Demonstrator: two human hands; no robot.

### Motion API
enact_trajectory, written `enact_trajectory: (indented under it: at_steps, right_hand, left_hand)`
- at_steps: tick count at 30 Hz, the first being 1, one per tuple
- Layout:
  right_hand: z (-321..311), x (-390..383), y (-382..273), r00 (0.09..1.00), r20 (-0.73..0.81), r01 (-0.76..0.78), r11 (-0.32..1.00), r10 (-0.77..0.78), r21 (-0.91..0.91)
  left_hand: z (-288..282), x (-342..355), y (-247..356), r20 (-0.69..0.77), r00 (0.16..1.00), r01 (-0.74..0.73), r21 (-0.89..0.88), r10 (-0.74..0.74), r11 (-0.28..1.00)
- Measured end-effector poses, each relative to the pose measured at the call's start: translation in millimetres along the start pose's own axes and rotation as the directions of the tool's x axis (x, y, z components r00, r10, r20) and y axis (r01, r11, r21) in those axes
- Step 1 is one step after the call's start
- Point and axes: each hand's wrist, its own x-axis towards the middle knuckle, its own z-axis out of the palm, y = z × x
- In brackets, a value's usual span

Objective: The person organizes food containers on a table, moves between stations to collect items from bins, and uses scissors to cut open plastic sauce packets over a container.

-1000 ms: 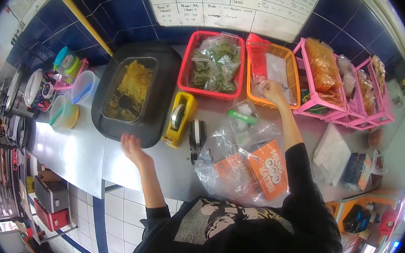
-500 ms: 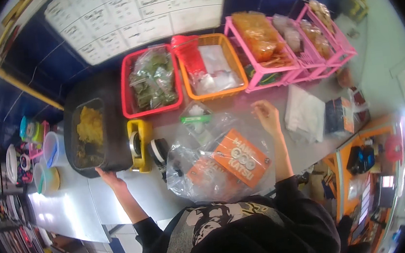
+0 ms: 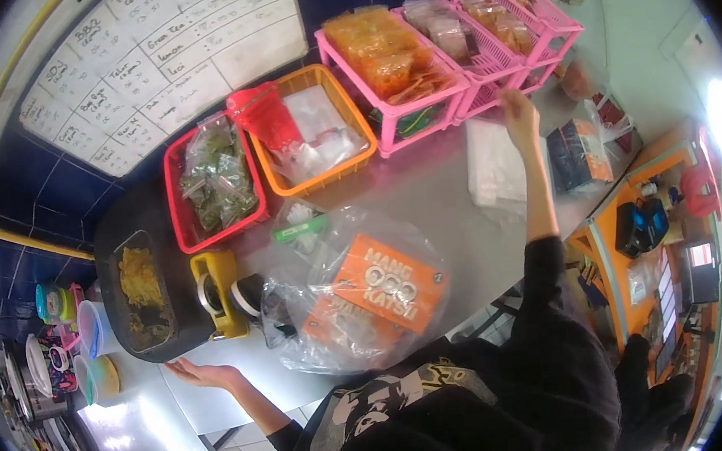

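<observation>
My right hand (image 3: 520,114) is stretched out over the stack of white plastic bags (image 3: 492,165), by the front edge of the pink tiered rack (image 3: 480,92). Its fingers are loosely bent, and nothing shows in them. My left hand (image 3: 201,374) lies open, palm up, at the near edge of the black container (image 3: 181,325) of yellow crumbly food. Between my arms, a clear plastic bag (image 3: 291,354) holds orange printed boxes (image 3: 391,282). A small clear bag with a green strip (image 3: 299,230) lies against its far side.
A yellow tape dispenser (image 3: 227,299) stands beside the black container. Behind are a red basket (image 3: 176,200) of leafy packets and an orange basket (image 3: 360,152) with red and white bags. Packets of orange food (image 3: 375,50) fill the rack. A dark box (image 3: 579,157) sits at right.
My right hand has moved right and away from me, from above the clear bag toward the pink rack. My left hand has turned palm up by the black container. The view has shifted right.
</observation>
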Motion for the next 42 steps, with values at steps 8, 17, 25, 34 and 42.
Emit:
enact_trajectory:
  at_steps: [8,17,25,34,42]
  right_hand:
    - [46.6,154.9,107.9,0.855,0.468,0.205,0.974,-0.224,0.092]
    - [33.8,194.5,100.6,0.548,0.810,0.146,0.977,-0.210,0.154]
    - [83.7,221.7,144.4,0.766,0.505,0.394,0.911,-0.398,0.120]
    - [42.6,206.0,102.8,0.836,0.484,0.079,0.930,-0.257,0.358]
    - [85.8,206.3,100.1,0.850,0.469,0.106,0.949,-0.241,0.296]
  left_hand:
    - [1.7,-102.4,55.2,-0.101,0.988,-0.123,-0.045,0.118,0.991]
    - [33.7,-224.7,75.0,0.012,0.965,-0.263,0.057,0.263,0.963]
    - [83.1,-250.2,113.8,0.032,0.987,-0.155,-0.002,0.155,0.988]
    - [104.3,-247.1,114.2,0.014,0.992,-0.124,-0.009,0.124,0.992]
    - [119.8,-244.4,106.7,0.032,0.999,-0.003,-0.051,0.004,0.999]
